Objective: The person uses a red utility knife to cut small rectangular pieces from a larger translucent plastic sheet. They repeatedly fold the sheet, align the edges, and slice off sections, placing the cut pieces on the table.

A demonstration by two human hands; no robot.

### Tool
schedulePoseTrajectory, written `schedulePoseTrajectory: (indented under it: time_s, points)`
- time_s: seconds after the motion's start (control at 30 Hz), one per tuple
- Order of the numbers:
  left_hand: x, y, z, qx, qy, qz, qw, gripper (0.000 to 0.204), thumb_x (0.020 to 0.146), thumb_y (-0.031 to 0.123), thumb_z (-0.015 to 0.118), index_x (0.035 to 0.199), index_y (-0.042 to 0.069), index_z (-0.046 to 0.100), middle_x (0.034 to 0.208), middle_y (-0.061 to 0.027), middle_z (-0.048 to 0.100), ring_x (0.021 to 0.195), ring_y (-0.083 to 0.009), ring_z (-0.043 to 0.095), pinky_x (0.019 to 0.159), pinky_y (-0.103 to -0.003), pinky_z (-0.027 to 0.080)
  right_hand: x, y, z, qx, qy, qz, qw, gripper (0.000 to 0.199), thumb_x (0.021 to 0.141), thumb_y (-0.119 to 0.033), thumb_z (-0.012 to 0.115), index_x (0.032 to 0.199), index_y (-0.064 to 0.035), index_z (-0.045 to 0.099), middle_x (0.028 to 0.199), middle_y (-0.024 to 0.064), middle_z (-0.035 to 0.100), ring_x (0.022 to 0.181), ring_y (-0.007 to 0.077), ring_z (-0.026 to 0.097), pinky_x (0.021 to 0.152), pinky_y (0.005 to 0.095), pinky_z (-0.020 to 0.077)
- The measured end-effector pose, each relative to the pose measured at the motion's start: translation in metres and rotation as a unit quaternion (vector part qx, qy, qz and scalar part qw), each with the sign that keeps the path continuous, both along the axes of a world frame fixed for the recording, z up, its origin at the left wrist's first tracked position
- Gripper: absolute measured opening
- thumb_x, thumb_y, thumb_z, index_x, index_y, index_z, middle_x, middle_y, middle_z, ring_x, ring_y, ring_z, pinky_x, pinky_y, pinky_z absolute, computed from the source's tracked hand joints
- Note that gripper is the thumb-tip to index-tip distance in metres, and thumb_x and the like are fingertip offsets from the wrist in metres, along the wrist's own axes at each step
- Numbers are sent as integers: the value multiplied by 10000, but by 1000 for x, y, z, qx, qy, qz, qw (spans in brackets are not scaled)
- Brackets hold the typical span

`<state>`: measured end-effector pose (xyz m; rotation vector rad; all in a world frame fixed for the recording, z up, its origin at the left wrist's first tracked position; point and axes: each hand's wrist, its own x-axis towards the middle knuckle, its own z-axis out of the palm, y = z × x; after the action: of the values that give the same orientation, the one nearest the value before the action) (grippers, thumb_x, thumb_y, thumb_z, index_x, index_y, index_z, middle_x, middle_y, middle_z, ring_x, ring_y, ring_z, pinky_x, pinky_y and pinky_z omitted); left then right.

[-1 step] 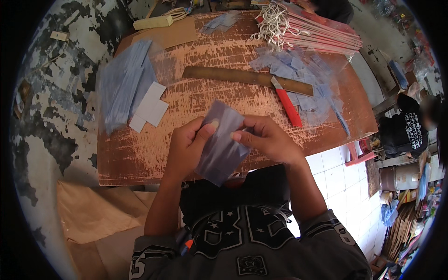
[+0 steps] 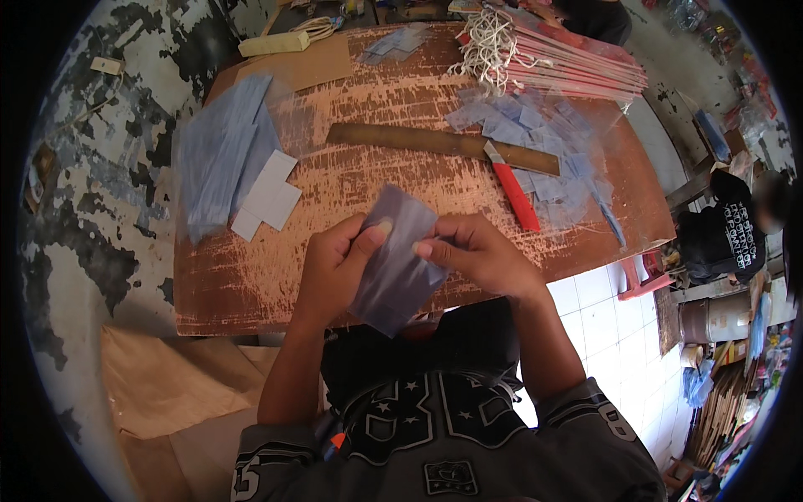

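While held: plastic sleeve (image 2: pixel 393 259), translucent grey-blue, rectangular, tilted
Left hand (image 2: pixel 335 268): fingers pinched on its left edge
Right hand (image 2: pixel 477 251): fingers pinched on its right edge
Red knife (image 2: pixel 512 192): beyond sleeve, on surface (image 2: pixel 376 176)

We have only 1 view, worn on the person's head and looking steeply down over their chest and forearms. It sits close above the left hand (image 2: pixel 335 272) and right hand (image 2: pixel 477 255), with the worn wooden surface (image 2: pixel 401 176) stretching away toward the top of the picture. The fisheye lens bends the surface's edges and darkens the rim, so at the right, the tiled floor (image 2: pixel 602 318) and what seems to be another person (image 2: pixel 728 226) are hard for us to read.
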<state>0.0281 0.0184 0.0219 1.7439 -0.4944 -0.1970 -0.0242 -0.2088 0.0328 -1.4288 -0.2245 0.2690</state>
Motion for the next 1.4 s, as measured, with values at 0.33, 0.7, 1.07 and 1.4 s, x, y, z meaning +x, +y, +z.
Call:
schedulePoseTrajectory:
  time_s: [0.33, 0.7, 1.07, 1.4]
  points:
    - [-6, -8, 14, 7, -11, 11, 1000, 285, 1054, 249, 652, 1021, -29, 704, 694, -5, 589, 680, -38, 483, 605, -253, 424, -10, 0, 10, -257, -145, -108, 949, 230, 1014, -218, 690, 959, 6, 695, 773, 146, 661, 708, 244, 656, 669, 375, 499]
    - [4, 15, 2, -29, -2, 68, 997, 325, 1081, 271, 622, 934, -18, 658, 737, 74, 498, 705, -35, 399, 620, -240, 374, -8, -37, 1, -284, -134, -276, 909, 158, 1034, -152, 652, 1005, -6, 705, 766, 118, 714, 718, 186, 716, 661, 331, 533]
    - [-5, 7, -6, -122, 130, -16, 984, 294, 1085, 250, 610, 1148, -23, 701, 932, 37, 652, 837, -40, 538, 754, -220, 464, -1, -87, 2, -553, -141, -519, 636, 648, 1007, -271, 683, 1567, -112, 399, 1472, 249, 479, 1113, 479, 660, 814, 510, 583]
    - [-17, -23, -4, -154, 121, -67, 978, 269, 1086, 247, 611, 1079, -12, 683, 852, 62, 584, 789, -26, 471, 699, -218, 423, -27, 25, -39, 98, 52, -75, 991, 343, 1092, -189, 564, 1375, -1, 610, 1230, 51, 698, 1110, 129, 644, 945, 293, 534]
